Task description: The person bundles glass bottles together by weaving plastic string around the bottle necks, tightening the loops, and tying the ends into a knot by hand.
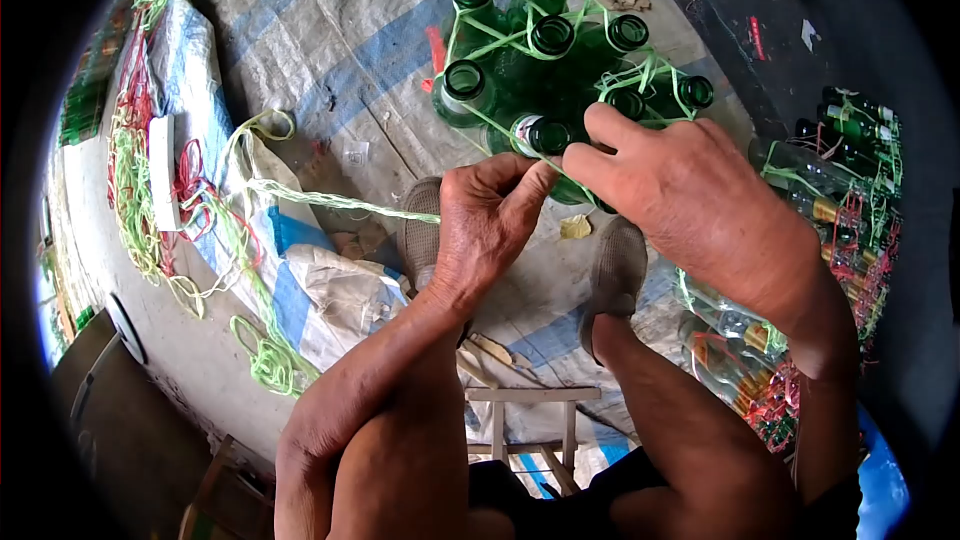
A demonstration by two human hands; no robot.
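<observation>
Several green glass bottles [545, 80] stand upright in a tight cluster on the ground sheet, their open necks facing up. Light green plastic string [500, 43] runs around and between the necks. My left hand [492, 220] is closed in a pinch on the string beside the nearest bottle neck [550, 135]. A strand bundle [340, 202] trails from this hand toward the left. Bent over the near right side of the cluster, my right hand [700, 200] has its fingers curled at the string by the same neck; its thumb is hidden.
Loose green and red string [140, 170] hangs at the left, with a tangled heap [272, 355] below it. More tied bottles [850, 190] lie along the right. My shoes [618, 265] flank the near side of the cluster, and a wooden stool [535, 395] stands between my legs.
</observation>
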